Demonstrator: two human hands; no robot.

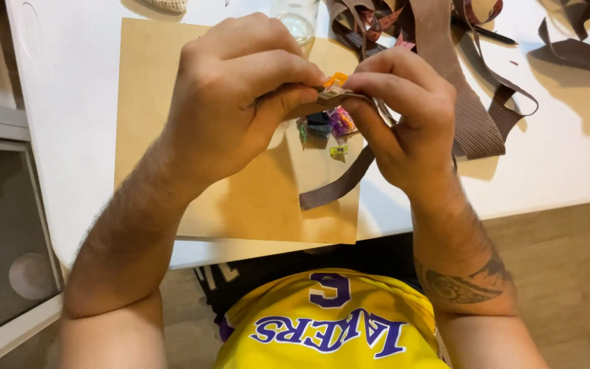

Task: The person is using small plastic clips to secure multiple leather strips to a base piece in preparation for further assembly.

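Up close, both hands meet over a flat tan sheet of cardboard (240,198) that lies on the white counter (69,102). The left hand (230,106) has its fingers (278,72) curled tight, thumb pressed against forefinger, pinching one end of a narrow brown woven strap (339,181). The right hand (411,116) faces it, its fingers (390,85) likewise closed in a pinch on the same strap, just beside the left thumb, so the two grips nearly touch. A small orange piece (336,78) shows between the fingertips of both hands at the top of the pinch; what it is cannot be told. From the pinch the strap hangs down below the right hand and trails across the cardboard toward its lower edge. Under the hands, on the cardboard, lies a small cluster of colourful bits (326,130) in green, purple, dark blue and yellow, too small to identify. Beyond the right hand, a loose heap of wider brown webbing straps (472,116) spreads over the counter. At the far edge, behind the hands, stands a clear glass jar (296,20), partly cut off by the frame. Near the lower edge, a yellow sleeveless jersey (329,321) with purple lettering is visible below the counter edge.
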